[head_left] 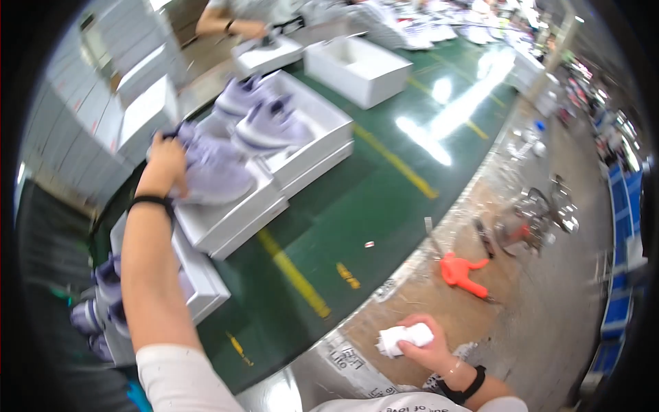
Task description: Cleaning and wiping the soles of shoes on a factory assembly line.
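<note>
My left hand [167, 165] reaches far to the left and is closed on the collar of a lavender sneaker [214, 168]. The sneaker sits over an open white shoebox [226, 230]. In my right hand [432, 353], low on the right, is a small wad of white paper [405, 338], with the fingers wrapped round it. Just beyond the left hand, a pair of lavender sneakers [271, 127] sits in another white shoebox [316, 147]. Under my left forearm is a further open box [206, 292], partly hidden, with lavender sneakers [106, 309] beside it.
A green conveyor belt [384, 226] with yellow lines runs ahead. On the metal ledge lie an orange-handled tool [463, 272] and brown cardboard [494, 302]. An open white box [357, 69] stands farther off. Another person's hand [250, 29] is at the far left; stacked boxes [75, 110] stand leftward.
</note>
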The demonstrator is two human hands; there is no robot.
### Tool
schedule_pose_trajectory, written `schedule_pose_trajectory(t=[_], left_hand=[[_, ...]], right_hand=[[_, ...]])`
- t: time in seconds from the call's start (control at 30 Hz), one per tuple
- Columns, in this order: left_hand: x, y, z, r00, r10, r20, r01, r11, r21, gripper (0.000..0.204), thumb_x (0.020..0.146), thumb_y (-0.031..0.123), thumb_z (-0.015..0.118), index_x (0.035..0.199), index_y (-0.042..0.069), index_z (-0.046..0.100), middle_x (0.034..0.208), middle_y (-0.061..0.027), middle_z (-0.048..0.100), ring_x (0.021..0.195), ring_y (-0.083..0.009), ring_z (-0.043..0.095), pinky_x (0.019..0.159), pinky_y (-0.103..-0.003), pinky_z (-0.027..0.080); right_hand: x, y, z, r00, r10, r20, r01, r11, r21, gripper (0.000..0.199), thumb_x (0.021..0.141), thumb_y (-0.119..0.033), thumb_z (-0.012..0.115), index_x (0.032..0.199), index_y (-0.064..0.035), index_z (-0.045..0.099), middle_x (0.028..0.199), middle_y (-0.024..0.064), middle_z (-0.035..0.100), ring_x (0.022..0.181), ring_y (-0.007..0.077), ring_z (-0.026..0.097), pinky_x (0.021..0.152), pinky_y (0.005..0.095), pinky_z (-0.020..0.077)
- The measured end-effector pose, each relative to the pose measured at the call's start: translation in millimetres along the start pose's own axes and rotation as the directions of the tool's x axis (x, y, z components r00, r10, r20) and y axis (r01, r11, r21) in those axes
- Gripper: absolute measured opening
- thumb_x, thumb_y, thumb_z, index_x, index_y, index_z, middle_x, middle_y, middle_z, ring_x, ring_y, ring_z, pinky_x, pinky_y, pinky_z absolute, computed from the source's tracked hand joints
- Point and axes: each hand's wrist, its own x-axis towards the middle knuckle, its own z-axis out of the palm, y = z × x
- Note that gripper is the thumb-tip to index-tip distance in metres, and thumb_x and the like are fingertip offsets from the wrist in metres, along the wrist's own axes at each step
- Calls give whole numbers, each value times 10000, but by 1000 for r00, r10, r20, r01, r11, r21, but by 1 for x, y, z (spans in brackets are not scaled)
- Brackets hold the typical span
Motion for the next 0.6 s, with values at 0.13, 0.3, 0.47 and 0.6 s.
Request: schedule_pose_trajectory(t=[0.13,0.3,0.47,0.6], left_hand=[[-65,-13,6,989,-42,-141,23,991,-134,779,399,583,769,912,3,681,1081,-172,565,1115,-299,451,1076,-400,177],[-165,-61,-63,935,-191,-299,77,932,-355,616,552,580,698,764,1,683,795,-189,641,816,-319,592,733,-388,466],[-288,-79,-96,961,-245,-131,-89,172,-981,510,750,445,674,825,-60,654,718,-94,644,588,-163,609,584,-298,487],[-342,21,-72,998,-21,51,5,-890,-456,486,883,379,543,1189,3,516,1071,-107,617,919,-199,615,804,-323,502]], right_hand=[[-8,12,4,1000,7,10,-8,999,39,348,741,-81,706,1025,-70,505,976,65,577,902,122,551,758,295,475],[-13,10,9,999,51,18,-54,985,165,323,752,-142,707,1011,-88,523,857,23,571,733,92,562,620,259,492],[-5,17,1,988,-138,-64,147,975,166,303,739,-65,698,987,-92,526,855,4,562,778,98,548,672,262,487],[-33,4,-17,971,-188,-148,226,921,317,285,751,-64,691,977,-79,518,848,-2,546,761,75,528,661,239,468]])
